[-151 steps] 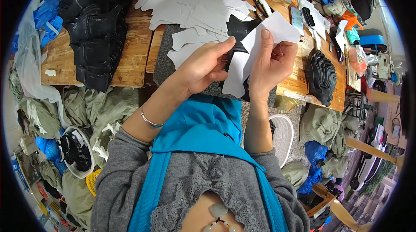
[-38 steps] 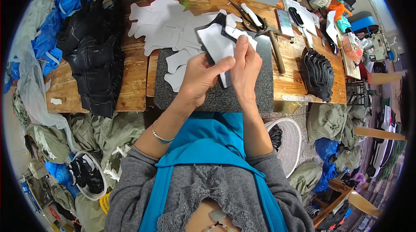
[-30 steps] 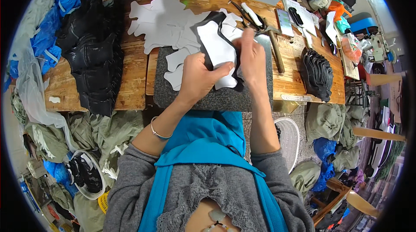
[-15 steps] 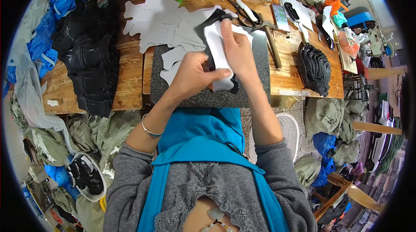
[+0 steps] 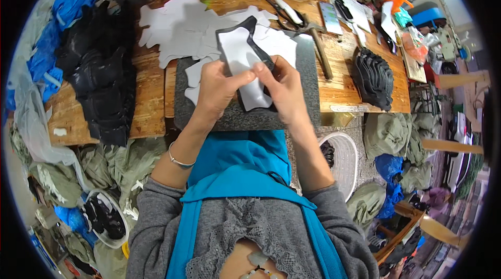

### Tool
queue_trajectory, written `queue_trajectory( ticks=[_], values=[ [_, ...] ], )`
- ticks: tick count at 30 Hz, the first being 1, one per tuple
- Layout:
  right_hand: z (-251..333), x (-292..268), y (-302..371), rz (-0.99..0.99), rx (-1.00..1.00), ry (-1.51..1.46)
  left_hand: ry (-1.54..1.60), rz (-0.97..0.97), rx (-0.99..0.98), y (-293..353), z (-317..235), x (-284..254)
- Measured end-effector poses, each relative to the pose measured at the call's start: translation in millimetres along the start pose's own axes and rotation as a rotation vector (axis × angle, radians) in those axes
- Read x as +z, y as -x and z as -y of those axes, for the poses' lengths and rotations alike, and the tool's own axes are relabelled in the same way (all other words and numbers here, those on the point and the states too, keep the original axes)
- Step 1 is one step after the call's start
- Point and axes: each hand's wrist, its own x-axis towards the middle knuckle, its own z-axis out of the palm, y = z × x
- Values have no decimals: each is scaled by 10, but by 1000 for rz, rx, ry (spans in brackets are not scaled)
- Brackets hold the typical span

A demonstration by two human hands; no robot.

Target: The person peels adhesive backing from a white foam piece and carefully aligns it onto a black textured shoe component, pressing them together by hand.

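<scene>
1. Over the speckled grey slab (image 5: 308,94), which sits at the near edge of the wooden surface (image 5: 342,83), both hands hold a black piece (image 5: 251,22) with a white insert (image 5: 237,49) lying on it.

2. The left hand (image 5: 216,88) grips the left edge, its thumb on the insert; the fingers beneath are mostly hidden. The right hand (image 5: 285,88) pinches the right edge, its thumb close to the other.

3. Black border shows at the top and along the right edge, but thinly on the left. Uneven thumb pressure could skew the insert or crease it; whether it is stuck down cannot be told.

4. Loose white cut-outs (image 5: 180,28) lie just beyond, some reaching onto the slab. A dragging wrist or sleeve could scatter them, or one could slip under the black piece.

5. The hammer (image 5: 321,52) lies to the right, beside the slab; a wide swing of the right elbow might knock the stacked black parts (image 5: 373,78) farther right.
</scene>
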Motion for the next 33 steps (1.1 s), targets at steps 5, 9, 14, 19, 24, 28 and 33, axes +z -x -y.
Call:
queue_trajectory(
  ticks=[5, 9, 14, 19, 24, 28, 33],
  values=[
    [-58, 121, -75, -310, -699, 626, -232, -200, 212, -71, 143, 127],
    [-86, 85, -84, -285, -610, 714, -93, -34, 39, -107, 125, 54],
    [-112, 122, -70, -204, -392, 783, -108, -127, 88, -81, 243, 28],
    [-147, 113, -70, -155, -342, 826, -117, -85, 16, -104, 321, -22],
    [-159, 102, -113, -104, -279, 801, -132, -61, -12, -109, 318, -38],
    [-203, 13, -181, -55, -241, 772, -56, -68, -17, -149, 299, 28],
    [-241, -64, -320, 6, -203, 798, -175, -36, -42, -287, 304, 44]
  ],
)
